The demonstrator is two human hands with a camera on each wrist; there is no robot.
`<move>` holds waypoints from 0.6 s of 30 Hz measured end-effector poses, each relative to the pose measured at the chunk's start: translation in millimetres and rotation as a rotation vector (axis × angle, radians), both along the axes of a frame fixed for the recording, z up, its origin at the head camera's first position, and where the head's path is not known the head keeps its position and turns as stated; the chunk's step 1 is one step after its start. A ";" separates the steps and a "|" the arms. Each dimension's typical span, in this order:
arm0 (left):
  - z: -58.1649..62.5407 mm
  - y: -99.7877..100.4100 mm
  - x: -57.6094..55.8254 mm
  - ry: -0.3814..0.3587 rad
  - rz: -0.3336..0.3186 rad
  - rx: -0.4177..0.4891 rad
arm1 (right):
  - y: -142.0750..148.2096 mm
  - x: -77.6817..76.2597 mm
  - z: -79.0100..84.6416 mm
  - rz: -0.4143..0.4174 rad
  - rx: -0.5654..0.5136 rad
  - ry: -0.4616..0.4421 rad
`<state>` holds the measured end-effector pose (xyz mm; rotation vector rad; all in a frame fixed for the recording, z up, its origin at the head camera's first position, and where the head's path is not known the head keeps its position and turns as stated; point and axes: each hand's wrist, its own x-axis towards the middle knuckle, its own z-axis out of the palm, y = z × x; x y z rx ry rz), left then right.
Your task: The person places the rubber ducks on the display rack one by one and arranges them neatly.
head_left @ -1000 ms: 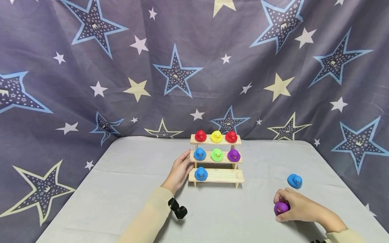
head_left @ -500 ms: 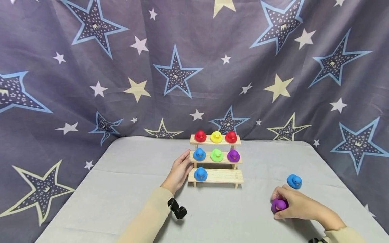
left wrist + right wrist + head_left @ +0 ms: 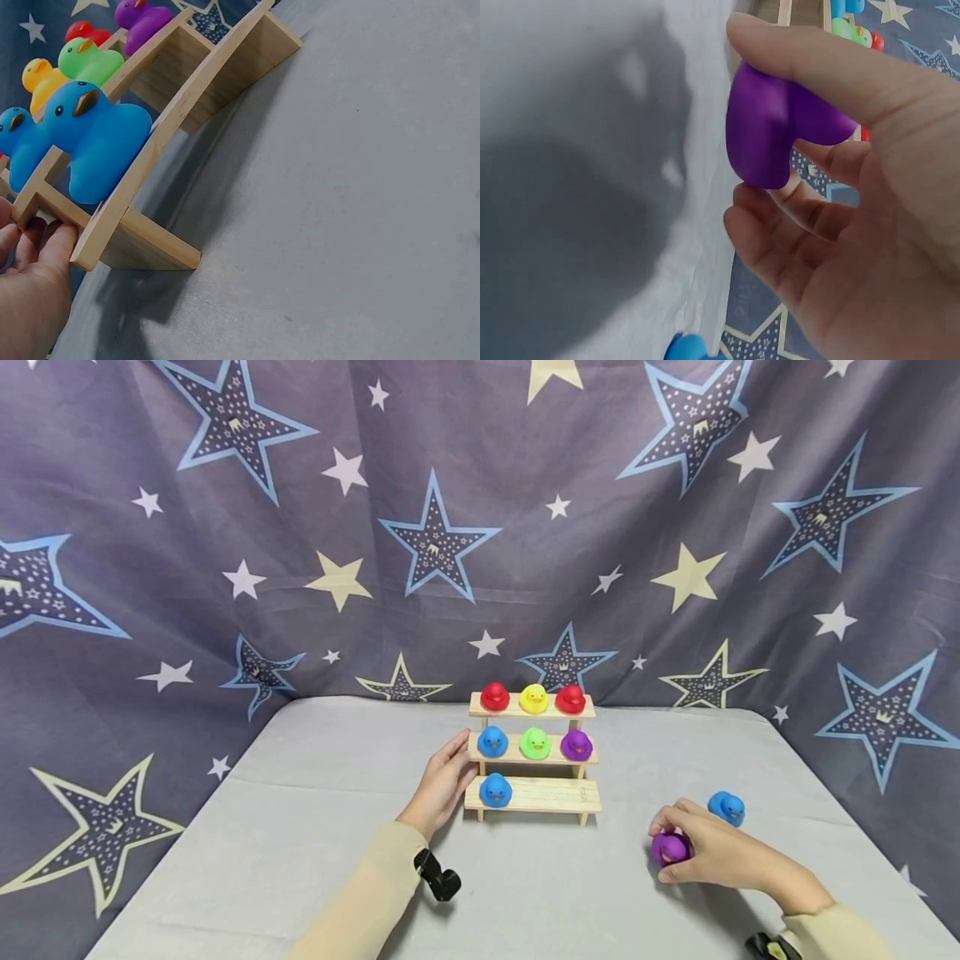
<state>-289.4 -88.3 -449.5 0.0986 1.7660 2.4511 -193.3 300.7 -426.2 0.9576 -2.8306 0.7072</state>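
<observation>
My right hand point(image 3: 712, 852) pinches a purple rubber duck point(image 3: 670, 848) between thumb and fingers. In the right wrist view that purple duck point(image 3: 761, 127) is clear of the cloth, with a shadow beside it. My left hand point(image 3: 442, 785) holds the left side of a three-tier wooden display rack point(image 3: 555, 793); the left wrist view shows its fingertips point(image 3: 56, 244) against the wood. A blue duck point(image 3: 496, 790) sits at the left of the bottom shelf. Blue, green point(image 3: 536, 742) and purple ducks fill the middle shelf. On top are red point(image 3: 495, 697), yellow point(image 3: 534, 697) and red ducks.
Another blue duck point(image 3: 727, 808) sits on the grey-covered table point(image 3: 570, 893), just beyond the right hand. A dark curtain point(image 3: 480, 610) printed with stars hangs behind the table. Black straps with cameras point(image 3: 437, 875) are on both wrists.
The right hand has moved left and away from the body, carrying the purple duck up off the table. The left hand and the rack have stayed in place.
</observation>
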 end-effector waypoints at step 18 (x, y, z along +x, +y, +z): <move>-1.9 -1.0 -0.6 0.009 -0.007 -0.006 | -53.3 -19.2 14.9 0.084 -0.055 -0.026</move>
